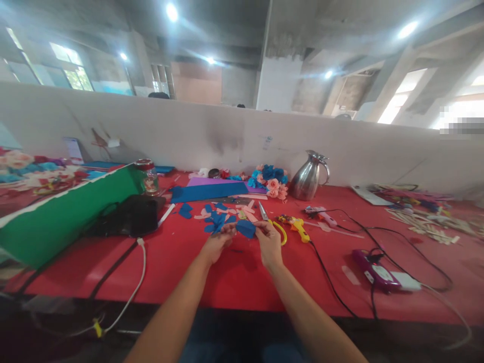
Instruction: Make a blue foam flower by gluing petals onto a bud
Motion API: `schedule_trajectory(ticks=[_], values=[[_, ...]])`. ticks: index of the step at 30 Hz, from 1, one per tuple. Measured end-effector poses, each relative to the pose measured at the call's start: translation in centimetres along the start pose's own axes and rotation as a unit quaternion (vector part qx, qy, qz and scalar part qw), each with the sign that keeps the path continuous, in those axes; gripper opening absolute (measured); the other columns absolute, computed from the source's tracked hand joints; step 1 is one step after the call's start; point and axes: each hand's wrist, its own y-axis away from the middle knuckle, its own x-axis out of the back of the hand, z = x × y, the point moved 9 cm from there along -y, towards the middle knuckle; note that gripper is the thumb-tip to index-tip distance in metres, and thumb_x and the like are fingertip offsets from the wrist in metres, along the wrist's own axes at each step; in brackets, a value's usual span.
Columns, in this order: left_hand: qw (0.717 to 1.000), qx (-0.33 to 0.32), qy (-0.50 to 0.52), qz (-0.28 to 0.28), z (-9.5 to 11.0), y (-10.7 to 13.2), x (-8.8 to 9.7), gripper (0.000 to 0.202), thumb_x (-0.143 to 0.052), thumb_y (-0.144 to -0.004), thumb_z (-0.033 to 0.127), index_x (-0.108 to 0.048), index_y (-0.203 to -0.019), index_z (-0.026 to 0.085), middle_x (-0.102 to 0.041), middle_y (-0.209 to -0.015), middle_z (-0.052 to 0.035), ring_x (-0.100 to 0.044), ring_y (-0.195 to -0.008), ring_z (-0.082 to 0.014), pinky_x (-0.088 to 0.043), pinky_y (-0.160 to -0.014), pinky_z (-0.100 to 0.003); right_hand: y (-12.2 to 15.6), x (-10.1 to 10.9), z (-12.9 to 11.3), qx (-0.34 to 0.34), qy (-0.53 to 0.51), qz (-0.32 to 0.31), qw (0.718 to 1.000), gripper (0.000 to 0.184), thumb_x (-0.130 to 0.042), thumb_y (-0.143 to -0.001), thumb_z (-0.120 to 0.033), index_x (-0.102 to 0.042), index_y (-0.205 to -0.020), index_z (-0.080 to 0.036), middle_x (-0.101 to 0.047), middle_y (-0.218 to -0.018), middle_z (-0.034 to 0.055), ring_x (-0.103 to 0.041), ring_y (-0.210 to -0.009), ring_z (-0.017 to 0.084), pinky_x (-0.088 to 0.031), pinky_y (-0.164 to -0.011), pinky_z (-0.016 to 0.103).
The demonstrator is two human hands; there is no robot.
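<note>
A blue petal-shaped piece (246,229) is stretched between my two hands over the red table. My right hand (270,243) pinches its right end between thumb and fingers. At its left edge, the closed fingers of my left hand (219,244) take hold of it. A cluster of blue petals (215,223) sits right behind my left fingers; I cannot tell whether that hand also grips it. Cut blue and pink pieces (204,213) are scattered beyond my hands. Scissors with yellow handles (280,231) lie just past my right hand.
To the right are a yellow glue gun (300,228), a pink one (321,214), trailing cords and a purple power strip (378,272). A steel jug (309,176) and a flower bunch (269,179) stand behind. On the left are a black bag (126,217) and green board (71,217).
</note>
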Motion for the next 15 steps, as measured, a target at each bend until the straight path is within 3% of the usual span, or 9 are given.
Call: schedule_trajectory(ticks=[5,11,13,15], values=[[0.998,0.0,0.052,-0.032,-0.3,0.1,-0.7,0.036,-0.084,-0.046,0.035,-0.065,-0.07,0.017,-0.046,-0.052,0.007,-0.028,-0.043,-0.0038,-0.022,-0.045,-0.022,0.4,-0.1,0.9,-0.022,-0.045,0.021,0.999,0.016,-0.059,-0.071,-0.032,-0.06,-0.08,-0.018,-0.064,-0.078,0.0034,-0.06,-0.07,0.016,-0.052,-0.066,0.028],[0.995,0.013,0.068,-0.07,-0.5,0.1,-1.5,0.035,-0.081,-0.054,0.044,-0.064,-0.065,0.016,-0.028,-0.041,0.0106,-0.017,-0.038,-0.0032,-0.017,-0.042,-0.024,0.5,0.7,1.0,0.008,0.025,0.042,0.999,0.016,-0.054,-0.073,-0.029,-0.06,-0.083,-0.018,-0.065,-0.08,0.0053,-0.061,-0.073,0.018,-0.052,-0.069,0.03],[0.996,0.008,0.05,-0.072,-0.4,0.2,-1.6,0.034,-0.078,-0.057,0.047,-0.065,-0.063,0.016,-0.028,-0.039,0.0103,-0.018,-0.037,-0.0039,-0.019,-0.043,-0.024,0.7,0.6,0.7,0.031,0.069,0.045,0.996,0.015,-0.051,-0.074,-0.028,-0.06,-0.083,-0.019,-0.065,-0.079,0.0049,-0.061,-0.072,0.018,-0.051,-0.069,0.03],[0.999,-0.02,0.024,-0.038,0.0,0.2,-1.0,0.032,-0.08,-0.056,0.044,-0.068,-0.068,0.017,-0.038,-0.042,0.0077,-0.029,-0.039,-0.0054,-0.026,-0.045,-0.024,1.1,0.4,0.3,0.058,0.105,0.045,0.992,0.015,-0.048,-0.075,-0.026,-0.06,-0.083,-0.02,-0.065,-0.078,0.0046,-0.061,-0.072,0.019,-0.051,-0.069,0.03]])
